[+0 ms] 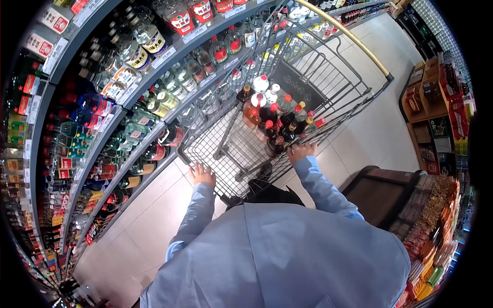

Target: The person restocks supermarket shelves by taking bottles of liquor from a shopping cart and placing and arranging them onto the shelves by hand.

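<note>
A metal wire shopping cart (208, 149) stands in front of me, its yellowish handle bar (349, 33) at the far end. Several bottles (280, 115) with red, white, yellow and black caps stand grouped in its right part. My left hand (203, 173) rests at the cart's near left rim, fingers spread, nothing held. On the near right rim, beside the dark bottles, lies my right hand (303, 151); its fingers bend over the edge and their tips are partly hidden, so its grip is unclear.
Shelves (115, 110) full of bottles with price tags curve along the left. On the right are a wooden display rack (418, 120), a dark brown bin (380, 195) and packaged goods (429, 226). Pale floor tiles (133, 231) show around the cart.
</note>
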The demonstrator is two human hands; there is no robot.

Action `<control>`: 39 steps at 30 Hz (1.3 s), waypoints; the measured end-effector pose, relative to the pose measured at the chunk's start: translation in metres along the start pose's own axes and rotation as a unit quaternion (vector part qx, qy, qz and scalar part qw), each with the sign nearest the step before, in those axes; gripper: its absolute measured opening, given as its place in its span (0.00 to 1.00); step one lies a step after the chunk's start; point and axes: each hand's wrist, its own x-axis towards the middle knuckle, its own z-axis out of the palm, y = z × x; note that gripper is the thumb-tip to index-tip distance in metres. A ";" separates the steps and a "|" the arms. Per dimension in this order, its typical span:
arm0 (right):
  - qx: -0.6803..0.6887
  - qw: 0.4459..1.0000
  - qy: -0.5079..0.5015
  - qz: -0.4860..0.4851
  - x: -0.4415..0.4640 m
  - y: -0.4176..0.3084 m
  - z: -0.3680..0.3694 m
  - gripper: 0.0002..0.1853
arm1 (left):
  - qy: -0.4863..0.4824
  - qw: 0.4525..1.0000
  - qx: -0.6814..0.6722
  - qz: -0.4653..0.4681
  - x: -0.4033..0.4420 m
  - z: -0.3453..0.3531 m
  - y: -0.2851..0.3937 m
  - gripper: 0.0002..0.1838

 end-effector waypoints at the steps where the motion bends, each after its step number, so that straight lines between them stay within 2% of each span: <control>1: -0.012 1.000 -0.004 -0.001 -0.004 -0.007 -0.004 0.16 | 0.022 1.000 -0.011 0.012 -0.008 0.006 -0.005 0.19; 4: -0.016 0.999 -0.044 0.022 -0.012 -0.023 0.002 0.14 | -0.025 0.999 -0.019 0.017 -0.033 0.005 -0.007 0.21; 8: -0.011 1.000 -0.015 0.023 -0.028 -0.042 -0.004 0.14 | -0.023 0.998 -0.020 0.061 -0.072 0.017 -0.012 0.22; 12: -0.008 0.999 0.018 0.026 -0.044 -0.066 0.003 0.15 | -0.021 0.998 0.003 0.052 -0.087 0.031 -0.039 0.20; 14: -0.016 0.999 0.025 0.024 -0.053 -0.073 0.001 0.15 | -0.042 0.997 -0.035 0.055 -0.094 0.028 -0.047 0.20; 20: -0.024 0.996 0.082 -0.005 -0.082 -0.092 0.011 0.14 | -0.090 0.995 0.006 0.035 -0.117 0.030 -0.061 0.20; 23: -0.015 0.997 0.076 -0.004 -0.096 -0.103 0.010 0.12 | -0.102 0.994 0.008 0.028 -0.127 0.036 -0.072 0.20; 25: -0.015 0.998 0.064 0.001 -0.103 -0.107 0.021 0.11 | -0.069 0.997 -0.010 0.023 -0.134 0.043 -0.081 0.19; 26: 0.006 1.000 0.029 0.002 -0.108 -0.113 0.013 0.11 | -0.063 0.998 -0.021 0.021 -0.140 0.045 -0.086 0.19; 28: 0.128 0.990 0.055 0.007 -0.116 -0.115 0.015 0.12 | -0.051 0.998 -0.044 0.008 -0.145 0.049 -0.094 0.18; 29: 0.208 0.969 0.119 -0.064 -0.110 -0.104 0.027 0.14 | -0.071 0.997 -0.033 0.003 -0.153 0.039 -0.096 0.20; 30: 0.285 0.932 0.178 -0.134 -0.101 -0.085 0.039 0.16 | -0.037 0.998 -0.042 -0.015 -0.153 0.046 -0.099 0.22; 32: 0.119 0.968 0.191 -0.110 -0.094 -0.054 0.019 0.21 | 0.026 0.997 -0.056 -0.053 -0.159 0.071 -0.106 0.27; 33: 0.073 0.975 0.196 -0.077 -0.088 -0.033 0.010 0.22 | 0.034 0.992 -0.039 -0.118 -0.165 0.067 -0.107 0.36; 36: -0.038 0.978 0.204 0.040 -0.074 0.020 -0.031 0.25 | 0.068 0.948 -0.198 -0.240 -0.198 0.045 -0.116 0.44; 37: -0.049 0.965 0.255 0.025 -0.064 0.052 -0.022 0.25 | 0.092 0.936 -0.205 -0.271 -0.203 0.060 -0.117 0.50; 38: -0.056 0.951 0.305 0.012 -0.055 0.073 -0.013 0.26 | 0.076 0.920 -0.239 -0.301 -0.213 0.065 -0.113 0.51; 39: -0.063 0.961 0.271 -0.005 -0.052 0.068 -0.017 0.26 | 0.062 0.903 -0.270 -0.329 -0.221 0.067 -0.111 0.51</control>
